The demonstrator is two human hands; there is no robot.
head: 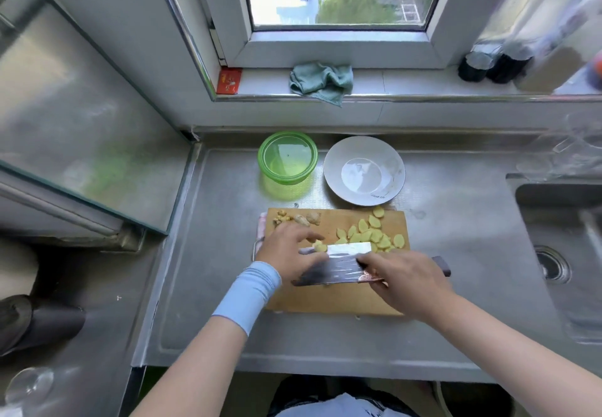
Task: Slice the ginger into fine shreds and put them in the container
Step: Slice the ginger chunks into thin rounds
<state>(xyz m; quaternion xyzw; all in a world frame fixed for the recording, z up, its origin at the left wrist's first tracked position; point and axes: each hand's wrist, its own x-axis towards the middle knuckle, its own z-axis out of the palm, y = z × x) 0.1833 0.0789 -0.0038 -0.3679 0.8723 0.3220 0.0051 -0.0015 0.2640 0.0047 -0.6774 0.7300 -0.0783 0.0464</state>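
On the wooden cutting board (329, 301) my left hand (288, 253) holds a small piece of ginger (320, 246) with curled fingers. My right hand (404, 278) grips a cleaver (338, 265) whose blade lies against that piece. Several yellow ginger slices (371, 235) are spread over the board's far right part. Ginger scraps and peel (301, 218) lie at its far left corner. A green container (287, 157) stands behind the board with nothing visible inside.
A white bowl (364, 170) sits beside the green container. A sink (560, 253) lies to the right. A green cloth (321, 81) rests on the window sill, with dark jars (492, 64) further right. A steel wall panel (65, 117) rises on the left.
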